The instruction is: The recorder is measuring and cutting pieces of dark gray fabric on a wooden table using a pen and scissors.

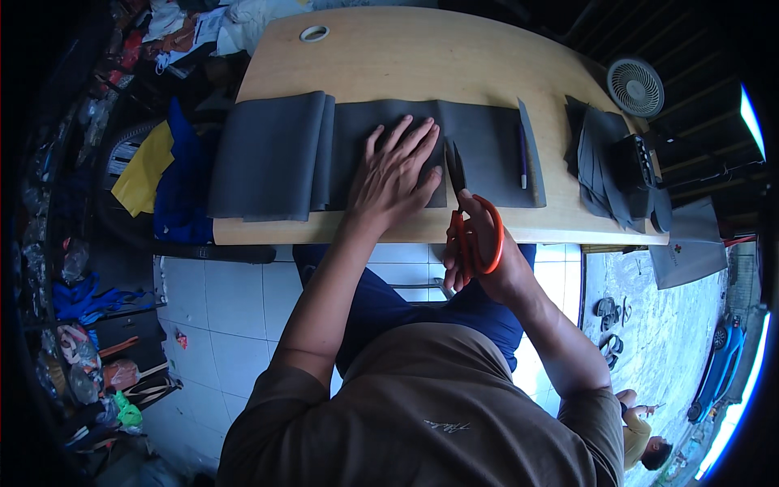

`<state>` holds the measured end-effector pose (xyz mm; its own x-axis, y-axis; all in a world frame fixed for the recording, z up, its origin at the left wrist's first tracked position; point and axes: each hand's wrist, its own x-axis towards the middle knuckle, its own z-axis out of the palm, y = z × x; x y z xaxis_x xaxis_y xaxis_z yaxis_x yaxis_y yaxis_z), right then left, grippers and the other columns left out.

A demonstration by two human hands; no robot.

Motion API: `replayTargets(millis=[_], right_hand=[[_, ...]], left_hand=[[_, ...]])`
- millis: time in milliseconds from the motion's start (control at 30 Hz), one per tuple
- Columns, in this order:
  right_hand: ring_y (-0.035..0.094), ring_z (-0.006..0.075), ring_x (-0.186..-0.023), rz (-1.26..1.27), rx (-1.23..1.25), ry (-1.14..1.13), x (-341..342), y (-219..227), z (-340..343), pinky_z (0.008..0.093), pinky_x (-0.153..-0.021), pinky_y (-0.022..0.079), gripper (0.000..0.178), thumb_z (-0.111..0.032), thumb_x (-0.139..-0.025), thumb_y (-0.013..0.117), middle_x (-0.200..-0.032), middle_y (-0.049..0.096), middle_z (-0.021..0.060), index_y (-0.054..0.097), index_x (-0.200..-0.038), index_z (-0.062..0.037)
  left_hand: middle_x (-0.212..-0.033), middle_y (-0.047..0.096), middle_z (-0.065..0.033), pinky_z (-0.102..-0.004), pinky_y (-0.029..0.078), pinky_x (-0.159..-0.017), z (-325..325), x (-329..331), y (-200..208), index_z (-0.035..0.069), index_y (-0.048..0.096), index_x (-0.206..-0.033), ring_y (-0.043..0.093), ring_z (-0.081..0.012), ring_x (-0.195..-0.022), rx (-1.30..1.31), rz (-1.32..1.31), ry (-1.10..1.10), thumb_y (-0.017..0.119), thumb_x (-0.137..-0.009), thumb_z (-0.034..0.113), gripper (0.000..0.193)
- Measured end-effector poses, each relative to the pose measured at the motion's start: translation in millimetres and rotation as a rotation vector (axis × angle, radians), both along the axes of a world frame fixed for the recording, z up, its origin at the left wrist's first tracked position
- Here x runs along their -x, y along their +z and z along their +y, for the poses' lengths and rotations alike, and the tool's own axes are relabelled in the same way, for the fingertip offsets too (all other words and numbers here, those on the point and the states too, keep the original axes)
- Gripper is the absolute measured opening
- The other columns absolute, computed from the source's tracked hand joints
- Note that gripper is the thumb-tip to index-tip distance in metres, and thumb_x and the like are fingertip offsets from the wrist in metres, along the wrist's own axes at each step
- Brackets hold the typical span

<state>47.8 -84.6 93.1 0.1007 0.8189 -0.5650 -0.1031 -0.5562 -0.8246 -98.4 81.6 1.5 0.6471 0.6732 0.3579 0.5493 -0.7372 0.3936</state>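
A long strip of dark grey fabric (479, 134) lies across the near part of the table, its left end folded over in layers (264, 154). My left hand (398, 170) rests flat on the fabric, fingers spread. Just right of it, my right hand (483, 243) grips orange-handled scissors (492, 258). Their dark blades point away from me, over the fabric, close to my left thumb. Whether the blades touch the cloth, I cannot tell. Near the strip's right end lie a purple pen (522, 154) and a ruler-like strip (531, 162).
On the wooden table (389, 49) are a roll of tape (314, 33), a stack of dark cut pieces (596, 154) with a black box-like object (633, 162), and a round fan (635, 86). Yellow cloth (146, 170) and blue cloth (182, 187) hang at the left. Another person (639, 434) sits at lower right.
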Motion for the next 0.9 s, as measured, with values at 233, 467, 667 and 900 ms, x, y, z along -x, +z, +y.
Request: replayTargets(millis=[233,467,667,900], right_hand=[[0.078,0.0272,-0.065,0.030,-0.020,-0.028,-4.6,-4.1,21.1,0.0347,-0.058,0.061,0.074,-0.071,-0.116,0.045,-0.078,0.070,0.0129,0.060,-0.117,0.0015],[0.077,0.0277,-0.063,0.028,-0.008,-0.028,-6.6,-0.4,16.9,0.0344,-0.054,0.060,0.074,-0.070,-0.116,0.047,-0.077,0.071,0.0138,0.060,-0.118,0.0024],[0.077,0.0270,-0.063,0.028,-0.025,-0.008,-9.2,-3.3,12.7,0.0339,-0.054,0.060,0.075,-0.070,-0.115,0.049,-0.078,0.072,0.0145,0.059,-0.120,0.0036],[0.076,0.0255,-0.061,0.030,-0.057,-0.007,-12.7,-15.1,20.4,0.0338,-0.052,0.059,0.078,-0.074,-0.113,0.050,-0.078,0.071,0.0141,0.058,-0.117,0.0031]], left_hand=[[-0.182,0.044,-0.0060,-0.0581,0.018,-0.140,0.7,0.9,0.0,0.012,0.048,-0.174,0.035,-0.0294,-0.170,-0.007,0.052,-0.005,0.054,-0.106,0.040,0.074],[-0.180,0.047,-0.0097,-0.0612,0.021,-0.139,-1.8,0.6,6.4,0.006,0.052,-0.170,0.036,-0.0302,-0.169,0.005,0.016,-0.014,0.070,-0.099,0.048,0.084],[-0.180,0.046,-0.0101,-0.0611,0.021,-0.139,-0.9,3.5,6.6,0.006,0.049,-0.171,0.036,-0.0305,-0.170,-0.026,0.040,-0.018,0.076,-0.095,0.050,0.092],[-0.181,0.045,-0.0092,-0.0595,0.022,-0.139,-0.2,2.2,6.8,0.008,0.048,-0.173,0.036,-0.0302,-0.170,-0.014,0.042,-0.019,0.074,-0.097,0.048,0.089]])
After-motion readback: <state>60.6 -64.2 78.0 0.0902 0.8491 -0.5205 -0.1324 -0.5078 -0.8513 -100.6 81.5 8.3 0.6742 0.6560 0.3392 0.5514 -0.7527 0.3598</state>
